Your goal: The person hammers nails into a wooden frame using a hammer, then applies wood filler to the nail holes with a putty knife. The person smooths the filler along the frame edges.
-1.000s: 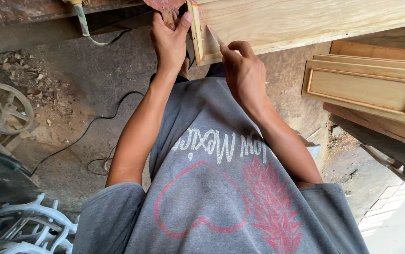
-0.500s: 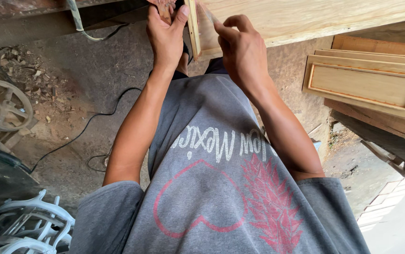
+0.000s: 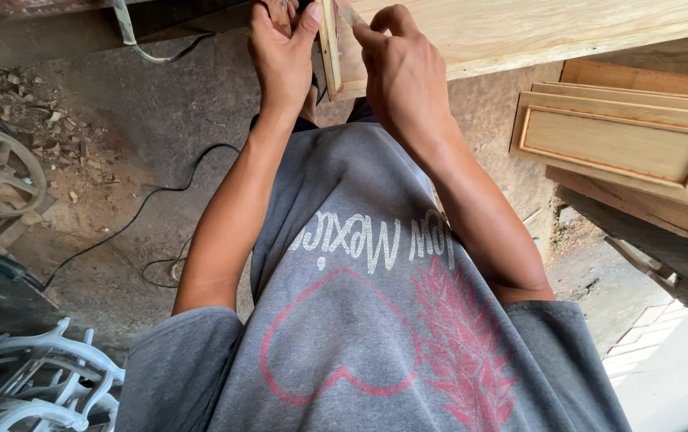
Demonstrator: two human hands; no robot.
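We look down our own chest at both hands raised to the end of a pale wooden board (image 3: 536, 28) lying on the counter. Our left hand (image 3: 284, 60) is closed around a thin wooden strip (image 3: 329, 48) that stands on edge against the board's end, thumb pressing its face, fingers wrapped behind; something reddish-brown shows at the fingertips, but the frame's top edge cuts it off and we cannot tell what it is. Our right hand (image 3: 404, 72), just beside the strip on the board side, is curled with the fingertips pinched on a small thing at the joint; what it pinches is too small to name.

We judge the step to be fitting or fixing the strip to the board's end. The next move would call for holding the strip flush and steady while the right hand works.

Well to the right of the hands lean framed wooden panels (image 3: 624, 140); below the left hand a black cable (image 3: 132, 220) trails over the dirt floor.
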